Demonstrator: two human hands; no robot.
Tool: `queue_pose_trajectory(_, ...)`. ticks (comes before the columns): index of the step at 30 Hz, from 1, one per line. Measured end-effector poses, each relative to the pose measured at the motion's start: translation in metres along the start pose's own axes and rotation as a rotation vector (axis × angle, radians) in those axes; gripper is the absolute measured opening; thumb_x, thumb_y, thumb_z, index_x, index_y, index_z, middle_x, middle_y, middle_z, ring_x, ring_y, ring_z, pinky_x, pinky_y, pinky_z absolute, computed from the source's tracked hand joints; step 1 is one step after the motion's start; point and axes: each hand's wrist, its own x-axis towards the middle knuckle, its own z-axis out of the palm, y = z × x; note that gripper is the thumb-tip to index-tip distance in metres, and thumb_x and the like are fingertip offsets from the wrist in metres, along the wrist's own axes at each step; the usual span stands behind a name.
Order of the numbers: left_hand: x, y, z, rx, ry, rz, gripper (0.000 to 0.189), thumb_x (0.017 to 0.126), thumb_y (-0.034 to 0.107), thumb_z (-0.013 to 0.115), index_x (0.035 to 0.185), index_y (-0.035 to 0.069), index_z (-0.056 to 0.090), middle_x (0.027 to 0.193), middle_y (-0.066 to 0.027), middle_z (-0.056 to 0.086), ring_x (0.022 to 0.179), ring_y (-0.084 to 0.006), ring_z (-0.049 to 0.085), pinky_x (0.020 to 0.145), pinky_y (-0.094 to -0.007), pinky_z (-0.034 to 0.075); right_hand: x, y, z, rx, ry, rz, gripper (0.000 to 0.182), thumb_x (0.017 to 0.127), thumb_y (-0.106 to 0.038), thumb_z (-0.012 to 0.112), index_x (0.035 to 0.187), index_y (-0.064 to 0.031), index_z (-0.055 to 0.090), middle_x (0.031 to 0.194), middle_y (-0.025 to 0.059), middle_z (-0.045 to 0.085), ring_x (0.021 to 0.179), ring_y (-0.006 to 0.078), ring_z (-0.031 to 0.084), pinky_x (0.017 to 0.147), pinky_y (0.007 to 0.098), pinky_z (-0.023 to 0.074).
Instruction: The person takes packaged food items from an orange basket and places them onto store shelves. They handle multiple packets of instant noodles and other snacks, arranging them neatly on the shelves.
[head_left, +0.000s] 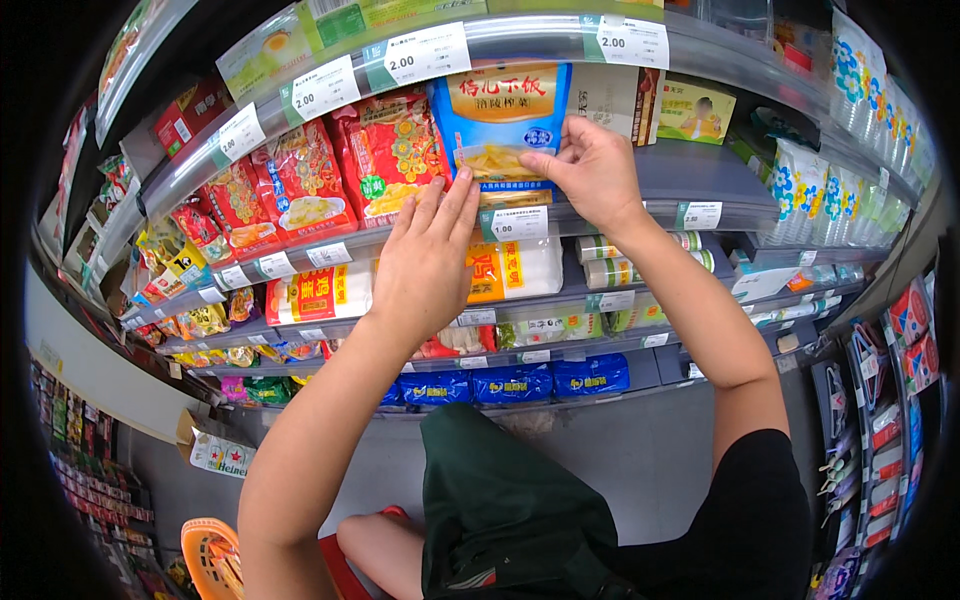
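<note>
On the upper shelf stands a blue and gold pouch of pickled vegetables (501, 112), upright among other packs. My right hand (592, 169) pinches its lower right part between thumb and bent fingers. With its fingers extended, my left hand (431, 255) touches the pouch's lower left edge and the front of a red pouch (390, 157) beside it. More red pickle pouches (304, 180) stand further left in a row. Below the blue pouch, a price tag (514, 223) sits on the shelf's front rail.
A shelf rail with price tags (416, 54) runs just above the pouches. Lower shelves hold packs of noodles (514, 270) and blue packs (512, 382). Wrapped plastic cups (799, 187) stand at the right. An orange basket (196, 559) and an open carton (217, 450) are at the lower left.
</note>
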Motion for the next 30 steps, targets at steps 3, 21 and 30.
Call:
queue_pose_trajectory(3, -0.001, 0.007, -0.009, -0.087, 0.001, 0.001, 0.077, 0.072, 0.016, 0.073, 0.139, 0.001, 0.039, 0.146, -0.0148, 0.037, 0.135, -0.0327, 0.035, 0.112, -0.0430, 0.030, -0.001, 0.012, -0.005, -0.078, -0.062, -0.007, 0.025, 0.073, -0.014, 0.081, 0.079, 0.0014, 0.062, 0.065, 0.0058, 0.063, 0.055, 0.0092, 0.055, 0.053, 0.0257, 0.0453)
queue_pose_trajectory(21, 0.050, -0.007, -0.022, 0.025, 0.275, 0.023, 0.074, 0.074, 0.007, 0.067, 0.142, 0.012, 0.038, 0.145, -0.0131, 0.039, 0.132, -0.0334, 0.039, 0.107, -0.0438, 0.035, 0.012, -0.005, -0.032, 0.199, -0.296, 0.283, 0.017, 0.081, -0.015, 0.076, 0.081, -0.0015, 0.066, 0.068, 0.0038, 0.065, 0.061, 0.0066, 0.060, 0.053, 0.0204, 0.0484)
queue_pose_trajectory(30, 0.062, -0.014, -0.017, -0.050, 0.366, 0.034, 0.080, 0.064, 0.012, 0.079, 0.136, 0.016, 0.045, 0.137, -0.0091, 0.046, 0.125, -0.0316, 0.045, 0.102, -0.0409, 0.041, 0.002, 0.014, -0.016, -0.109, -0.178, 0.017, 0.020, 0.072, -0.013, 0.080, 0.072, -0.0007, 0.065, 0.062, 0.0060, 0.065, 0.053, 0.0100, 0.057, 0.052, 0.0264, 0.0460)
